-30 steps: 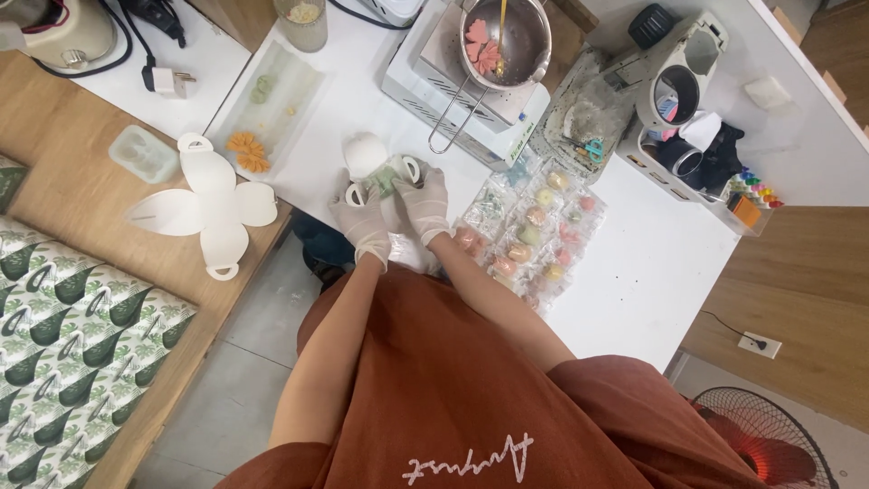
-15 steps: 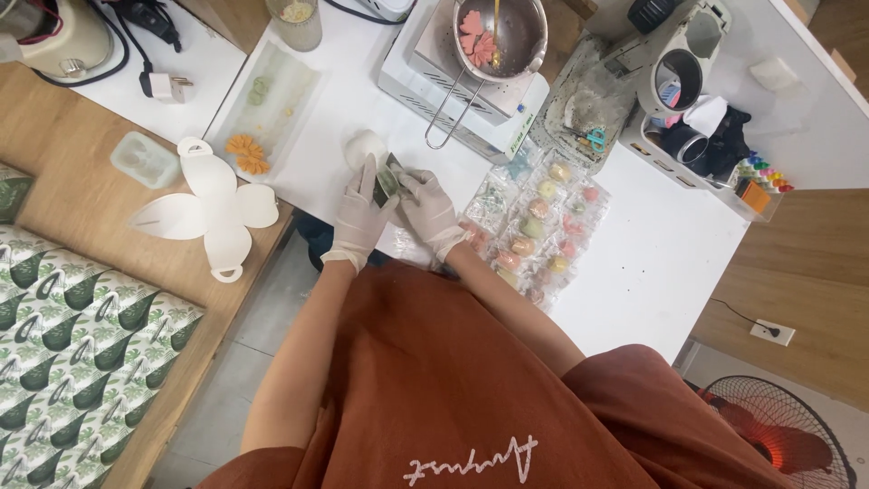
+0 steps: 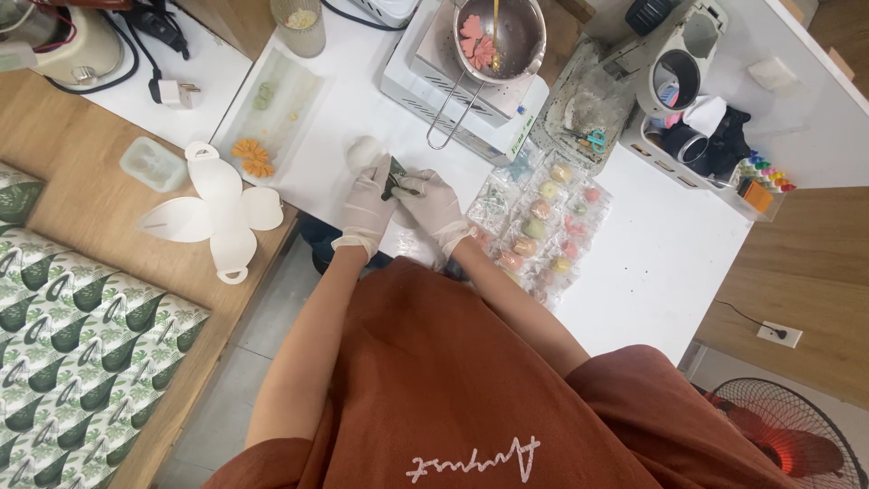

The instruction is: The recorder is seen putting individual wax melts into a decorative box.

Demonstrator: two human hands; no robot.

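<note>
Left hand (image 3: 369, 201), gloved, closed around small dark-green piece (image 3: 396, 179) above white surface (image 3: 670, 263). Right hand (image 3: 433, 201), gloved, pinching thin tool (image 3: 407, 189) against same piece. White round lump (image 3: 364, 151) just beyond left hand. Bagged pastel pieces (image 3: 543, 226) beside right hand. Metal pot (image 3: 501, 36) on scale further ahead. Clear tray (image 3: 272, 109) to left.

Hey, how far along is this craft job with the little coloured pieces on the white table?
Looks done: rows of small coloured pieces in clear bags lie right of the hands. In hand: the gloved left hand and right hand work a small green piece together. Seemingly left: loose orange and green pieces on the white tray, and pink pieces in the metal pot.
</note>
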